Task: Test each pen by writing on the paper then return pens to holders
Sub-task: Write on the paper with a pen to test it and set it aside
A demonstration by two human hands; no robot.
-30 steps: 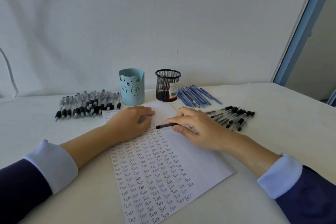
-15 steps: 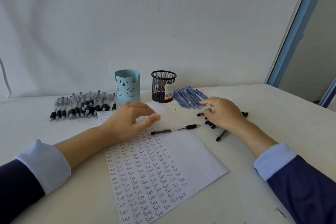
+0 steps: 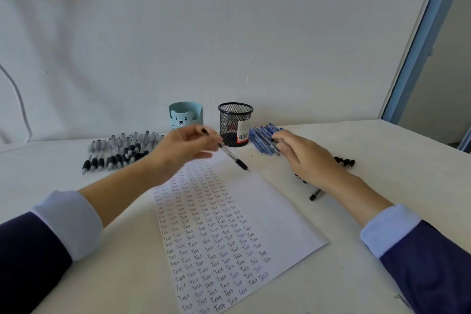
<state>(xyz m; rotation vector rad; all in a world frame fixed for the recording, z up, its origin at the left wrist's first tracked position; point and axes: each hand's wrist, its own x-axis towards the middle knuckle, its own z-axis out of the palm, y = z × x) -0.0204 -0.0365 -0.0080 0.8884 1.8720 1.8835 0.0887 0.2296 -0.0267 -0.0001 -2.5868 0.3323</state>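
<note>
My left hand (image 3: 182, 150) is raised above the top of the paper (image 3: 257, 211) and pinches a black pen (image 3: 233, 157) that slants down to the right, motion-blurred. The sheet is filled with rows of the word "Test". My right hand (image 3: 303, 158) lies palm down over the black pens (image 3: 344, 162) at the right, fingertips at the blue pens (image 3: 262, 139); what it holds cannot be seen. Behind stand a light-blue bear holder (image 3: 186, 116) and a black mesh holder (image 3: 234, 123).
A large pile of black pens (image 3: 119, 151) lies at the back left. One black pen (image 3: 316, 195) sticks out under my right wrist. A white wall backs the white table (image 3: 382, 166); a blue door frame (image 3: 423, 41) rises at the right.
My left hand left the paper, picked up the black pen that lay on the sheet and lifted it toward the holders. My right hand stayed over the pens at the right.
</note>
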